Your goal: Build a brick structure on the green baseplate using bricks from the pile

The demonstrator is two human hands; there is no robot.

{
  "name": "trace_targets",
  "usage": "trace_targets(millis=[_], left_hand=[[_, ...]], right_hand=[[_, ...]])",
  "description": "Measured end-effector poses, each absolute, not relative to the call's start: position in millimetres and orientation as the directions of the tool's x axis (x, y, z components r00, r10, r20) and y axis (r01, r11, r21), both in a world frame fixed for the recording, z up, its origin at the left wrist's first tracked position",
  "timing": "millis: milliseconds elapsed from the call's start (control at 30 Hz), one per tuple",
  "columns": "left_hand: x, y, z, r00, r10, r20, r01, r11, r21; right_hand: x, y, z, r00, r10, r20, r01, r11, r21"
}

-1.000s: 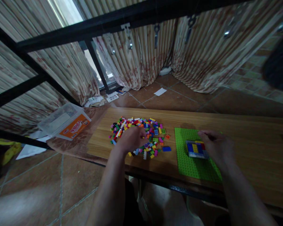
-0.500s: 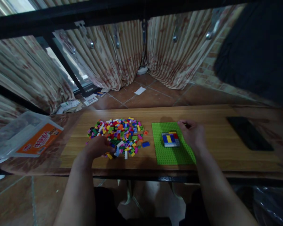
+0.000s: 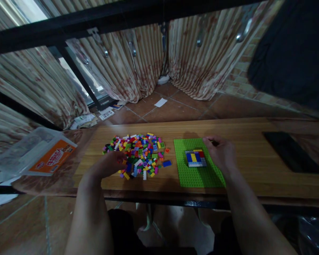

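Observation:
A heap of small colourful toy bricks (image 3: 140,152) lies spread on the wooden board. My left hand (image 3: 112,163) is over the heap's near left side, its fingers bent inward; whatever they pinch is too small to name. To the right, a green studded baseplate (image 3: 186,179) carries a low block of joined bricks (image 3: 196,158) in blue, yellow, red and grey. My right hand (image 3: 220,151) rests at the baseplate's right edge, fingers curled together, and what they may hold is hidden. A blue brick (image 3: 167,163) and an orange brick (image 3: 167,150) lie loose between heap and baseplate.
A clear plastic tub (image 3: 23,148) with an orange label stands at the table's left end. A flat black object (image 3: 292,152) lies at the right. Dark cloth (image 3: 295,60) fills the upper right, and curtains (image 3: 133,67) hang behind the table.
My left hand has shifted slightly up and back over the heap, uncovering a few bricks. My right hand stays beside the baseplate. The whole view has shifted a little.

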State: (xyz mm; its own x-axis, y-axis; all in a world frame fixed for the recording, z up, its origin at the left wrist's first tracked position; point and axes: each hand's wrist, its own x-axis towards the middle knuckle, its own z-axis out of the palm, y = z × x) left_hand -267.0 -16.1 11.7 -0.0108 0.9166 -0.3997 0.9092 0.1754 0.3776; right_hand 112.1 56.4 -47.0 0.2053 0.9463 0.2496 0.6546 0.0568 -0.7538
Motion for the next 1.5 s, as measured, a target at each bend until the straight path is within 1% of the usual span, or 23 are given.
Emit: trace_targets(millis=[133,267,467,567,733,967,1100,1200,1267,1500], left_hand=[[-267.1,-15.7,12.3,-0.005,0.921,-0.39,0.903,0.171,0.393],[-269.6,-14.6,11.6,-0.053,0.921,-0.385,0.874,0.229,0.428],[-274.3,-11.9,7.2,-0.099,0.963,-0.251,0.863,0.209,0.461],[-272.1,-9.7,6.2,-0.125,0.964,-0.235,0.845,0.228,0.485],[-268.3,-8.5,7.3,-0.076,0.975,-0.211,0.827,0.18,0.532],[-264.0,-5.2,3.9,-0.05,0.968,-0.246,0.836,0.176,0.521],[-263.9,0.4,-3.1,-0.095,0.96,-0.265,0.876,0.207,0.435],[-264.9,4.2,-6.3,-0.132,0.963,-0.236,0.907,0.214,0.364],[-264.2,5.5,-6.4,-0.14,0.967,-0.211,0.915,0.208,0.346],[-262.9,3.3,-0.3,-0.221,0.953,-0.207,0.863,0.29,0.413]], right_hand=[[109.9,56.5,-48.8,0.194,0.946,0.259,0.669,0.066,-0.741],[108.0,57.2,-51.1,0.18,0.95,0.254,0.681,0.066,-0.729],[106.0,58.5,-54.4,0.171,0.956,0.237,0.678,0.061,-0.733],[105.1,58.1,-53.8,0.151,0.955,0.255,0.685,0.084,-0.723],[104.1,57.0,-51.3,0.157,0.955,0.253,0.701,0.072,-0.709],[103.9,57.2,-48.9,0.174,0.959,0.223,0.672,0.05,-0.739],[103.6,56.6,-46.4,0.165,0.957,0.239,0.65,0.076,-0.756],[103.7,56.3,-45.7,0.167,0.951,0.259,0.652,0.091,-0.753],[103.8,56.2,-45.8,0.178,0.95,0.258,0.655,0.081,-0.751],[106.3,55.5,-45.8,0.184,0.953,0.241,0.648,0.067,-0.759]])
